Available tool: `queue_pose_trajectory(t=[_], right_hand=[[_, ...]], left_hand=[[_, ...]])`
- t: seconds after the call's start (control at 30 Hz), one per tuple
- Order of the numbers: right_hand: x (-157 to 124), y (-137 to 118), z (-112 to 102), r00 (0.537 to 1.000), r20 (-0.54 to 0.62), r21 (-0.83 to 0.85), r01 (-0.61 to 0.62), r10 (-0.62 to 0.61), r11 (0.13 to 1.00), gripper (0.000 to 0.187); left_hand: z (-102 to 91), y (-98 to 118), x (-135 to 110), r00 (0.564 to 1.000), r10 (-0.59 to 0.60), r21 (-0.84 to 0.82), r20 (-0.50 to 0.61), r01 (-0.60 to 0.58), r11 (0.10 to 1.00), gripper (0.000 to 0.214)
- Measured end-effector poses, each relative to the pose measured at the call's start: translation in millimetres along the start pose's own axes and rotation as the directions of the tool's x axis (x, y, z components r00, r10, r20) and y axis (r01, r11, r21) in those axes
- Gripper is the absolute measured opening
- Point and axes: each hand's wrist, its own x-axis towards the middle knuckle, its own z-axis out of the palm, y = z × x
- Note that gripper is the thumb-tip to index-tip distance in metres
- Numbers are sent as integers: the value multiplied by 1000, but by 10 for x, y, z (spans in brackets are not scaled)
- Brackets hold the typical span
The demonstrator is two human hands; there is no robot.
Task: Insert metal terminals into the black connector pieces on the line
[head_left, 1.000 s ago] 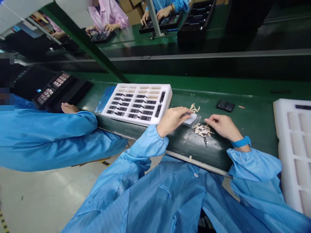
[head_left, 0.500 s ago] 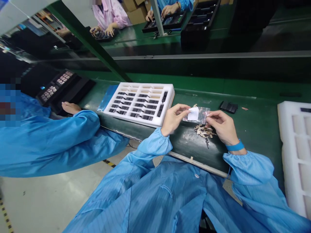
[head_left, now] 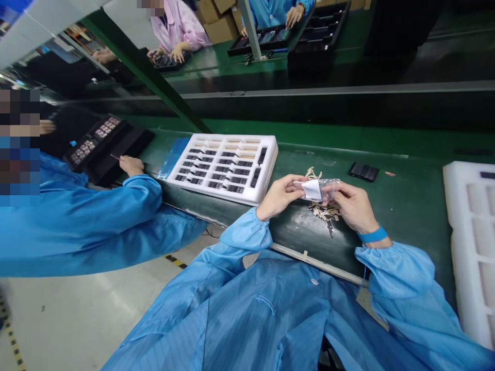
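A small clear plastic bag with a white label is stretched between my two hands above the green bench. My left hand pinches its label end, and my right hand, with a blue band at the wrist, grips the other end. Under the bag lies a pile of small tan and dark flat pieces. More tan pieces show just behind the bag. What the bag contains is too small to make out. A black slotted part rests beyond my right hand.
Left of my hands is a white foam tray with black parts in its slots, beside a blue plastic sheet. Another white foam tray stands at the right edge. A co-worker's blue sleeve reaches over the bench at left. A green post slants behind.
The bag and both my hands have shifted slightly toward me and right, uncovering tan pieces behind. The co-worker at left has raised a hand, now holding a thin tool.
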Motion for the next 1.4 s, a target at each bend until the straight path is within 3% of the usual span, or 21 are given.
queue_pose_trajectory(t=[0.17,0.4,0.57,0.67,0.87,0.97,1.07,1.2,1.27,1.4], right_hand=[[-4,-75,31,995,45,-37,-83,85,996,27],[-17,6,47,991,-27,-56,-133,131,990,27],[-19,-25,50,996,-40,-144,-85,80,986,22],[-9,-33,34,997,-43,-180,-75,68,981,21],[19,-72,-68,990,-123,22,-70,72,997,27],[4,-162,-158,994,-13,-127,-112,111,986,30],[-18,-227,-235,965,204,-384,-77,166,920,32],[-31,-230,-271,900,429,-612,226,79,758,29],[-55,-235,-285,894,443,-666,281,62,691,32],[-217,-311,-350,945,326,-767,247,28,592,31]], left_hand=[[42,-11,10,996,-67,-6,-59,67,998,39],[95,27,-2,999,-34,92,-34,37,995,33],[110,-42,-10,999,-19,150,-41,25,988,32],[87,-91,4,996,-87,34,1,87,996,35],[-135,-145,-11,989,-139,-229,-48,125,966,51],[-273,-144,-92,993,-118,-331,-28,102,938,51],[-353,-156,-184,996,-81,-399,38,89,913,49],[-379,-180,-253,996,-57,-433,71,82,897,52],[-377,-171,-272,996,-73,-430,53,89,899,53],[-371,-152,-301,994,-107,-430,18,104,897,50]])
